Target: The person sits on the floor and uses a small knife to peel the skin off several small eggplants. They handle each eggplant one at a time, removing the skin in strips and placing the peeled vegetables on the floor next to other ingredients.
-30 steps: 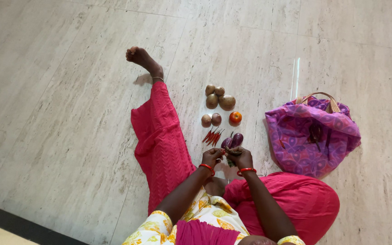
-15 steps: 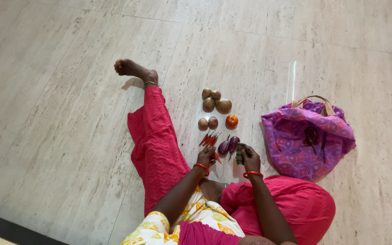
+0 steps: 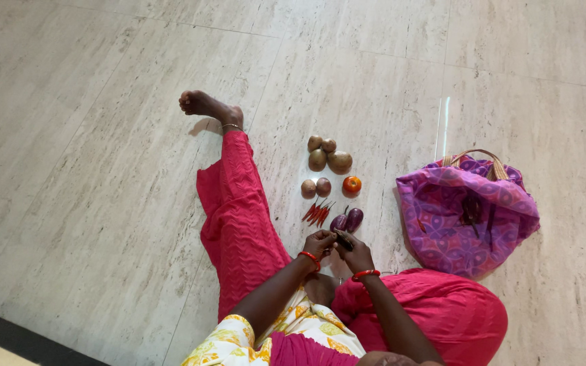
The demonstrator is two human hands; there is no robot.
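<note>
I sit on a pale stone floor with my left leg in red trousers [image 3: 235, 203] stretched out. My left hand [image 3: 318, 242] and my right hand [image 3: 357, 256] meet in front of my lap, and both pinch a small dark vegetable [image 3: 342, 239]. Just beyond my fingers lie two purple aubergines [image 3: 347, 220] and a few red chillies [image 3: 317, 212]. Farther out sit two small brown onions [image 3: 315, 187], an orange-red tomato [image 3: 352, 184] and several potatoes [image 3: 329, 154].
A purple patterned cloth bag [image 3: 466, 213] with cane handles stands on the floor to my right, close to my bent right knee [image 3: 442, 315]. My bare left foot [image 3: 205, 106] rests at the far end of the leg.
My right hand reached towards the aubergines and came back holding the dark vegetable beside my left hand. The view has shifted slightly.
</note>
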